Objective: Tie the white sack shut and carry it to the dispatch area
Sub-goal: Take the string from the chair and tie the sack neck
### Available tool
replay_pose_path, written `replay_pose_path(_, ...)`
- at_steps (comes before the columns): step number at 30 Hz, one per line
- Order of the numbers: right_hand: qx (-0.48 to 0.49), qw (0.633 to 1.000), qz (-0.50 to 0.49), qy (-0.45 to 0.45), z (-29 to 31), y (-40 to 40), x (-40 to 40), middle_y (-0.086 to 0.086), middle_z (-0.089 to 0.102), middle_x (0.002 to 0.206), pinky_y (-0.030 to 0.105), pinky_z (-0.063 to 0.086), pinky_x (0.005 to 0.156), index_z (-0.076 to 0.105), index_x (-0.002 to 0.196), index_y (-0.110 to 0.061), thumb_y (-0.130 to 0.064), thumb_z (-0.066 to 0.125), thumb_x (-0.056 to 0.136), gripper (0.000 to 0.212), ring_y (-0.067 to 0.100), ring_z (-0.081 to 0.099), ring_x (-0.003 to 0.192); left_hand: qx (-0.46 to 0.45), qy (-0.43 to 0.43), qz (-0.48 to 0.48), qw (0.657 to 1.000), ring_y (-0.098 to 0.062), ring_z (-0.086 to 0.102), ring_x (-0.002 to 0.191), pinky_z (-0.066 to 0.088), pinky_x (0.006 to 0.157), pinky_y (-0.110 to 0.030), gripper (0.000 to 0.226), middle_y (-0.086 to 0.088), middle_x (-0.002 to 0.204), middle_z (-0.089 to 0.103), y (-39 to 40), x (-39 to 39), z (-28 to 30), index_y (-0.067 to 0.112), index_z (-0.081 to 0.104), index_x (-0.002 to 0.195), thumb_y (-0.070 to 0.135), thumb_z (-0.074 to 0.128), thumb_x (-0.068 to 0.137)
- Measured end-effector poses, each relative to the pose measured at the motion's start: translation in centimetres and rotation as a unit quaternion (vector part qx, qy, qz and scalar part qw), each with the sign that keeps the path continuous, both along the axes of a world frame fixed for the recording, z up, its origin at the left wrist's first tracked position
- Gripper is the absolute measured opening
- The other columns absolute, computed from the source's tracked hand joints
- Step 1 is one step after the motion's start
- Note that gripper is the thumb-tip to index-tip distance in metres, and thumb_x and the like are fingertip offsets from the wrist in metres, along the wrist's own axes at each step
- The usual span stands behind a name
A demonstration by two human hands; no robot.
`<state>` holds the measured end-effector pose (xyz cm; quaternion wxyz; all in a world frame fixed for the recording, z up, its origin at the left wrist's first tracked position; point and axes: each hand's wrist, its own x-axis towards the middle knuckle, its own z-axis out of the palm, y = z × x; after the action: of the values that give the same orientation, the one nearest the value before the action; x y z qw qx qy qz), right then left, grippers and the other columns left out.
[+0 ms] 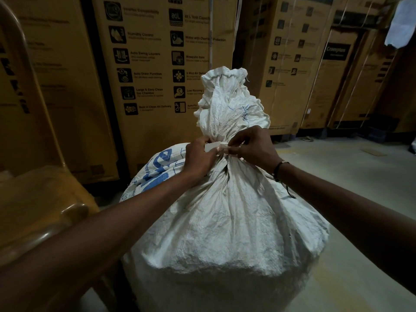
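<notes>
Right hand point(252, 147) pinching one end of a pale flat tie strip point(216, 147), fingertips curled tight onto it at the gathered neck. Left hand point(198, 159) pinching the other end, knuckles pressed against the white sack point(216, 233). Both working right at the choke point, strip drawn across the front of the neck; whether a knot is formed yet, impossible to tell. Thin dark band around the right wrist.

Sack standing upright on the pale floor point(351, 176), full and bulging below the neck, ruffled mouth flaring up above the hands. Not yet tied off for sure, not yet lifted.

Risks from here, as judgement: strip slipping out of a fingertip pinch under tension, letting the bunched neck spring open. Loose wrap, and the mouth working free once the weight hangs from it during the carry. Heavy-looking load, so a grab above a weak knot likely to pull it undone. Yellow plastic chair point(38, 199) close on the left, easy to snag on the lift.

Writing: blue print on the sack's left shoulder, letters too folded to read. Cardboard cartons point(157, 64) behind, listing "Humidity Control", "Auto Swing Louvers", "Auto Drain Function", "Mosquito Nets", "80L". Farther right, a dark label reading "Crompton" point(335, 50).
</notes>
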<state>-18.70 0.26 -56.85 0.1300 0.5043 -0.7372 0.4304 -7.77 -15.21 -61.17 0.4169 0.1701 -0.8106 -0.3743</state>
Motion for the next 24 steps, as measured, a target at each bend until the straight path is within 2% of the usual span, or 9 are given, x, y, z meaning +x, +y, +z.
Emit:
replay_pose_path(3,0.023,1.0,0.001,-0.001,0.4,0.4,0.0,-0.004,0.08,0.072,0.014,0.052,0.059,0.086,0.081,-0.012,-0.035,0.095,0.08,0.024,-0.001,0.071,0.062,-0.004,-0.004,0.005,1.0,-0.025,0.068,0.091,0.046,0.072,-0.032,0.017,-0.001,0.091,0.074,-0.1,-0.1,-0.1,0.016,0.075,0.095,0.031,0.079,0.09)
replay_pose_path(6,0.055,0.998,0.014,-0.013,0.6,1.1,-0.4,-0.007,0.077,0.071,0.008,0.049,0.059,0.086,0.091,-0.011,-0.018,0.085,0.092,0.008,-0.005,0.072,0.058,-0.014,-0.01,0.009,1.0,-0.028,0.068,0.093,0.053,0.076,-0.039,0.016,-0.004,0.094,0.075,0.0,0.1,0.0,0.017,0.075,0.095,0.032,0.078,0.089)
replay_pose_path(8,0.055,0.998,0.019,-0.028,0.6,1.4,-0.6,-0.004,0.079,0.077,0.008,0.05,0.06,0.086,0.097,-0.009,-0.012,0.083,0.093,0.006,-0.003,0.073,0.058,-0.02,-0.011,0.007,1.0,-0.026,0.068,0.09,0.048,0.071,-0.034,0.014,-0.005,0.094,0.075,0.1,0.1,0.2,0.015,0.075,0.095,0.028,0.078,0.09)
replay_pose_path(11,0.028,0.997,0.025,-0.073,0.2,1.1,-0.8,0.009,0.078,0.098,0.016,0.059,0.059,0.081,0.114,-0.006,-0.012,0.087,0.09,0.026,0.004,0.074,0.058,-0.022,-0.013,0.007,1.0,-0.025,0.067,0.091,0.042,0.07,-0.03,0.018,-0.007,0.097,0.073,0.3,0.1,0.2,0.017,0.075,0.097,0.034,0.076,0.092)
replay_pose_path(13,0.02,0.993,0.031,-0.115,0.0,0.7,-1.1,0.014,0.075,0.101,0.018,0.06,0.056,0.078,0.122,-0.006,-0.014,0.089,0.087,0.037,0.005,0.07,0.056,-0.019,-0.015,0.011,1.0,-0.026,0.065,0.094,0.04,0.071,-0.03,0.018,-0.009,0.101,0.071,0.3,0.2,0.2,0.019,0.075,0.1,0.036,0.074,0.094)
replay_pose_path(15,0.022,0.993,0.03,-0.116,-0.2,0.2,-1.4,0.018,0.076,0.102,0.018,0.059,0.057,0.078,0.122,-0.008,-0.015,0.091,0.085,0.04,0.007,0.068,0.059,-0.027,-0.018,0.014,0.999,-0.025,0.062,0.095,0.037,0.067,-0.027,0.018,-0.01,0.104,0.067,0.4,0.4,0.4,0.017,0.075,0.103,0.034,0.073,0.096)
replay_pose_path(19,0.029,0.995,0.035,-0.087,-0.5,-0.4,-1.7,0.017,0.076,0.087,0.011,0.051,0.059,0.081,0.119,-0.012,-0.019,0.094,0.082,0.04,-0.004,0.063,0.056,-0.051,-0.009,0.006,0.999,-0.019,0.057,0.092,0.031,0.062,-0.016,0.024,-0.009,0.108,0.059,1.1,0.8,0.5,0.014,0.075,0.105,0.038,0.07,0.1)
replay_pose_path(22,0.064,0.994,0.065,-0.053,-0.5,-0.6,-1.6,0.008,0.065,0.067,0.011,0.037,0.058,0.083,0.117,-0.018,-0.027,0.093,0.083,0.036,-0.002,0.051,0.053,-0.067,-0.015,-0.006,0.998,-0.019,0.057,0.095,0.038,0.066,-0.016,0.022,-0.008,0.111,0.056,1.4,0.9,0.5,0.016,0.074,0.108,0.036,0.072,0.098)
replay_pose_path(24,0.076,0.994,0.068,-0.036,-0.6,-0.8,-1.8,0.012,0.063,0.063,0.013,0.034,0.059,0.083,0.116,-0.021,-0.03,0.09,0.086,0.032,-0.001,0.049,0.054,-0.07,-0.017,-0.013,0.997,-0.017,0.059,0.094,0.042,0.067,-0.011,0.02,-0.007,0.112,0.056,1.5,1.0,0.4,0.016,0.074,0.11,0.031,0.075,0.095)
